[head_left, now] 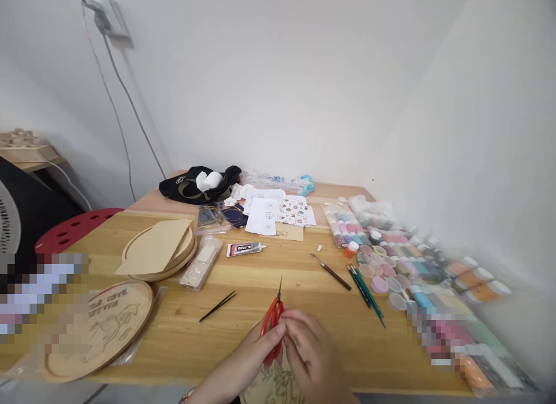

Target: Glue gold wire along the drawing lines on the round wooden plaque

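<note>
A pair of red-handled scissors (pixel 273 323) points away from me, its narrow dark blades upward in the picture. My left hand (pixel 247 357) is closed around the red handles, thumb on top. Beside it, my right hand (pixel 315 355) has its fingers closed in a pinch against the handles and my left thumb; whatever it may hold is hidden. Under both hands lies a pale round board (pixel 278 386) with dark line drawings, mostly covered by the hands. Black tweezers (pixel 218 305) lie to the left of the scissors.
At left are a drawn-on wooden disc (pixel 99 329) and stacked round boards (pixel 191 256). A glue tube (pixel 244 249), papers (pixel 263 213) and a black bag (pixel 191 184) lie farther back. Right: a dark-handled tool (pixel 336 275), brushes (pixel 362 288), small cups (pixel 379 285) and paint bottles (pixel 478 276).
</note>
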`<state>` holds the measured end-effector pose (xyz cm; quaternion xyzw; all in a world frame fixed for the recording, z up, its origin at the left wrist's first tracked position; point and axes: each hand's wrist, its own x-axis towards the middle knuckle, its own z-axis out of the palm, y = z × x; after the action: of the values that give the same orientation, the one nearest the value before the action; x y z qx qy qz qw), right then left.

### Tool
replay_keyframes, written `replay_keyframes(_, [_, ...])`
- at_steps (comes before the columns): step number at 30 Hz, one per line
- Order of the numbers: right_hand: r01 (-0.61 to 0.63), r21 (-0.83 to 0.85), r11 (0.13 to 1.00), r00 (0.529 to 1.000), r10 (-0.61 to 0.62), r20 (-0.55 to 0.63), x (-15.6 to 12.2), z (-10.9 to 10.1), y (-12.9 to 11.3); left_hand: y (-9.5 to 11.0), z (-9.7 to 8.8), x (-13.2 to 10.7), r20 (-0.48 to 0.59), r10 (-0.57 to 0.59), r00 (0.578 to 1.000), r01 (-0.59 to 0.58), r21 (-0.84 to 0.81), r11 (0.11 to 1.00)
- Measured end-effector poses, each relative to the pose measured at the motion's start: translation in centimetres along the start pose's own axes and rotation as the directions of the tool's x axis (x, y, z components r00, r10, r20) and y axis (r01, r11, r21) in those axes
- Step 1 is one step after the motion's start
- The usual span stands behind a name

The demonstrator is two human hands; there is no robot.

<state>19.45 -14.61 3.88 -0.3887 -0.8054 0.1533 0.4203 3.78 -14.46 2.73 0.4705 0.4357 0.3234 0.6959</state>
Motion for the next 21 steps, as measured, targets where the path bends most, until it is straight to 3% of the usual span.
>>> replay_keyframes(2, [0.260, -0.213, 0.942, 0.966, -0.253, 0.062, 0.3, -0.7, 0.2, 0.6, -0.3, -0.3, 0.086, 0.003, 0.996, -0.003, 0.005, 1.000])
replay_keyframes(4, [0.380, -0.314, 0.870, 0.925, -0.349, 0.153, 0.6, -1.3, 0.2, 1.1, -0.6, -0.5, 0.168, 0.005, 0.986, -0.003, -0.013, 1.000])
replay_keyframes(8, [0.488, -0.333, 0.807, 0.871, -0.424, 0.249, 1.3, -1.9, -0.3, 2.0, -0.8, -1.1, 0.256, -0.038, 0.966, 0.052, -0.047, 0.998])
replay_keyframes(11, [0.511, -0.321, 0.797, 0.856, -0.438, 0.276, 1.8, -2.0, -0.5, 2.7, -0.6, -1.6, 0.209, 0.025, 0.978, -0.031, 0.025, 0.999])
replay_keyframes(14, [0.509, -0.299, 0.807, 0.855, -0.433, 0.287, 2.0, -2.2, -0.1, 3.1, -0.6, -2.1, 0.240, 0.069, 0.968, -0.095, 0.095, 0.991])
replay_keyframes(17, [0.412, -0.193, 0.890, 0.898, -0.361, 0.253, 1.4, -2.5, 0.8, 3.0, -1.1, -2.8, 0.259, 0.081, 0.962, -0.121, 0.139, 0.983])
replay_keyframes(19, [0.201, -0.047, 0.979, 0.966, -0.190, 0.173, 0.8, -2.9, 1.5, 2.4, -1.5, -3.4, 0.187, 0.114, 0.976, -0.156, 0.227, 0.961])
replay_keyframes(21, [-0.084, 0.146, 0.986, 0.996, 0.077, 0.055, 0.1, -3.1, 2.2, 1.2, -2.0, -3.8, 0.026, 0.191, 0.981, -0.183, 0.437, 0.881])
